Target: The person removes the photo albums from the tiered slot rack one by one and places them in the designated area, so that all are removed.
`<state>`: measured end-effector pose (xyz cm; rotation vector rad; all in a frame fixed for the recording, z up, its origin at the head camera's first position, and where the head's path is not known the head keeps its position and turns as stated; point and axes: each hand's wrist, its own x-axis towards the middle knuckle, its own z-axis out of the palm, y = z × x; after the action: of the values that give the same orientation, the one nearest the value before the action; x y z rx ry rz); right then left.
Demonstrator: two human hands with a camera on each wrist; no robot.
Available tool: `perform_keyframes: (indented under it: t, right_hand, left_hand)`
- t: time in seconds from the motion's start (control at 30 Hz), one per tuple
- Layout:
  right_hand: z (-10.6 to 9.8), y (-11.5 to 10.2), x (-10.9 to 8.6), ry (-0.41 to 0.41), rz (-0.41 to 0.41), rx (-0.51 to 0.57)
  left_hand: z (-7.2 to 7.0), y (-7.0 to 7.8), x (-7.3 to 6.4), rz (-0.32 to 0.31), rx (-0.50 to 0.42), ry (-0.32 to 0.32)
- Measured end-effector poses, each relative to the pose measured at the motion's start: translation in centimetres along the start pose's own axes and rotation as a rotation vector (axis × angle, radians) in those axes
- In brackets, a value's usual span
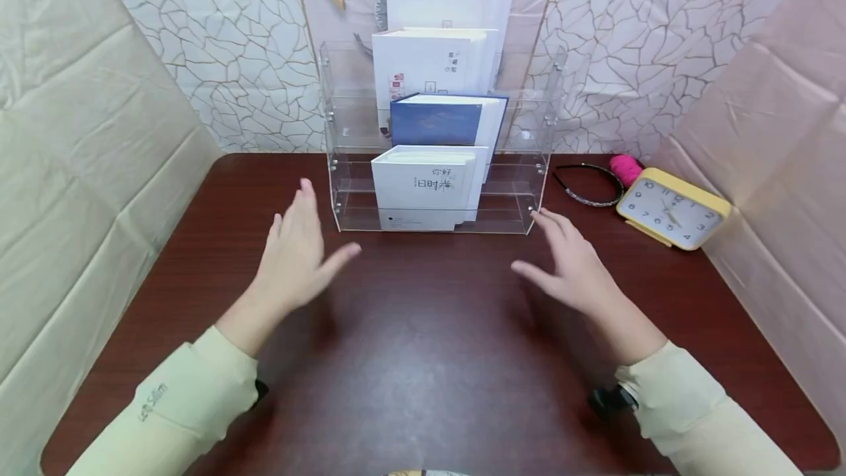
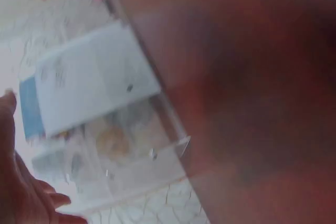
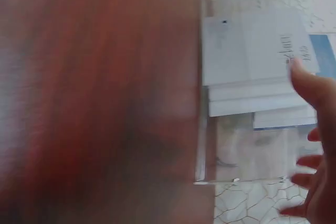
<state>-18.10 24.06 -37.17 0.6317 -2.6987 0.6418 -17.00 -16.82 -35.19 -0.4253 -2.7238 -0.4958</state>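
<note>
A clear acrylic tiered rack [image 1: 357,221] stands at the back of the dark wooden table, with books on its stepped levels. Lowest is a white book [image 1: 423,197] with dark lettering; above it come a blue-covered book [image 1: 436,123] and white books [image 1: 423,57] on the upper tiers. My left hand [image 1: 294,255] hovers in front of the rack's left side, fingers extended and thumb apart, holding nothing. Opposite it, my right hand [image 1: 571,267] is spread near the rack's lower right corner, its fingertips overlapping that corner in the head view. It holds nothing either.
Right of the rack lie a dark headband [image 1: 588,203], a bright pink item [image 1: 624,167] and a yellow alarm clock [image 1: 674,209] tilted against the cloth side wall [image 1: 780,131]. Another cloth wall [image 1: 86,153] bounds the left. A patterned backdrop [image 1: 244,42] hangs behind.
</note>
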Motion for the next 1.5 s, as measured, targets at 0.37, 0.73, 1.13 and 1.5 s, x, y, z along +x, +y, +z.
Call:
perform_keyframes:
  t: [0.37,0.73,1.13,1.5]
  right_hand:
    - [-1.0,-0.9,6.5,0.251,0.198,0.679]
    - [3.5,-1.6,9.0,0.247,0.238,0.745]
    - [9.0,-1.8,10.5,0.267,0.288,0.653]
    - [9.5,-2.5,12.4,0.329,0.300,0.670]
  left_hand:
    - [-0.1,-4.5,8.4,-0.469,-0.977,0.058]
    - [5.5,-3.9,11.7,-0.597,-1.118,0.063]
    - [6.9,-3.7,13.0,-0.624,-1.036,0.111]
    - [6.9,-4.4,13.8,-0.673,-1.045,0.141]
